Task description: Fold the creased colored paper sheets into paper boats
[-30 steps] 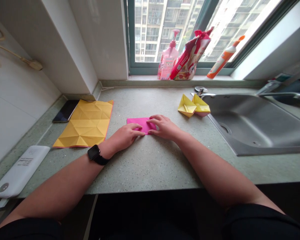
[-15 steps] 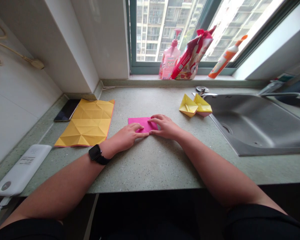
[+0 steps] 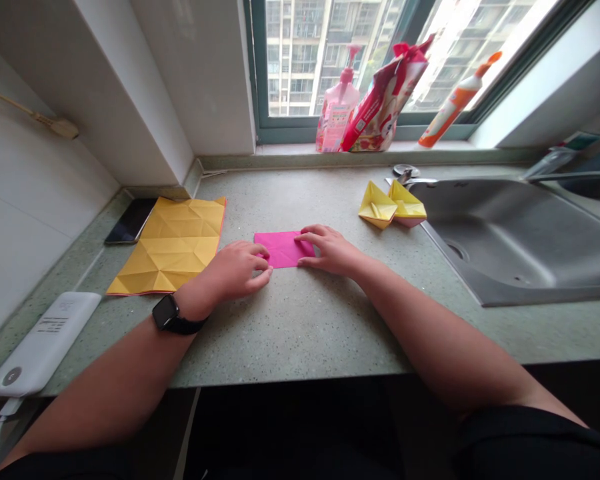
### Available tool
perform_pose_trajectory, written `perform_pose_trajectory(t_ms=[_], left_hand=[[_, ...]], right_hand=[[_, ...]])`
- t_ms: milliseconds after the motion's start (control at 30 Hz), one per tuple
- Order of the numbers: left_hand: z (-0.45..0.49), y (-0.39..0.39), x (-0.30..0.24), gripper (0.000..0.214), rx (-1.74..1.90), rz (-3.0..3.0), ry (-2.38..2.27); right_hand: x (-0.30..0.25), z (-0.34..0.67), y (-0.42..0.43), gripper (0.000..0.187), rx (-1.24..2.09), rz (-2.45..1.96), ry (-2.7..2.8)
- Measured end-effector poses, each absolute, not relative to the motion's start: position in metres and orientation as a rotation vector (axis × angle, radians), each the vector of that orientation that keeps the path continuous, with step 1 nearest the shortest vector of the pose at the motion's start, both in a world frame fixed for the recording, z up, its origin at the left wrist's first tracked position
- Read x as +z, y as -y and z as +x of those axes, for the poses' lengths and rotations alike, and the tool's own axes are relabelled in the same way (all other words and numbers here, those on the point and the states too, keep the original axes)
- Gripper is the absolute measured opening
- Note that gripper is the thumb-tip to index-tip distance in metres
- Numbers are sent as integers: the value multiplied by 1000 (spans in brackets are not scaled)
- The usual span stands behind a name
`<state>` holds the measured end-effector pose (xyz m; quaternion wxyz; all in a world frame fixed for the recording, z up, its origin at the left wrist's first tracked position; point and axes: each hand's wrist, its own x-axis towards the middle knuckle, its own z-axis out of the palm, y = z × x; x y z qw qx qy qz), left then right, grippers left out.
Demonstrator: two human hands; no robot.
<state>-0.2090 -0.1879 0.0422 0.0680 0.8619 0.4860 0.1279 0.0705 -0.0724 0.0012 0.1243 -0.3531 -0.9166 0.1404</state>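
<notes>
A folded pink sheet of paper lies flat on the counter between my hands. My left hand is at its left end, fingers loosely bent and thumb apart, with the fingertips at the paper's lower left corner. Over the right end rests my right hand, its index finger and thumb spread apart and touching the paper. The right edge of the paper is partly covered by those fingers.
Creased yellow paper lies at the left, partly over a dark phone. A white power bank is nearer. Folded yellow paper shapes stand beside the steel sink. A pink pump bottle stands on the windowsill.
My left hand has slid left along the pink paper, uncovering more of its lower edge. My right hand stays on the right end. The camera view has shifted slightly.
</notes>
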Motion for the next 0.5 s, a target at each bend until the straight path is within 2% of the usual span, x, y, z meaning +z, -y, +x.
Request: perform_pose_trajectory(t_ms=[333, 500], left_hand=[[-228, 190, 46, 36, 379, 2561, -1672], [-224, 189, 45, 36, 624, 2575, -1701]], right_hand=[[1, 71, 71, 58, 427, -1020, 2676], [1, 72, 71, 57, 426, -1022, 2674]])
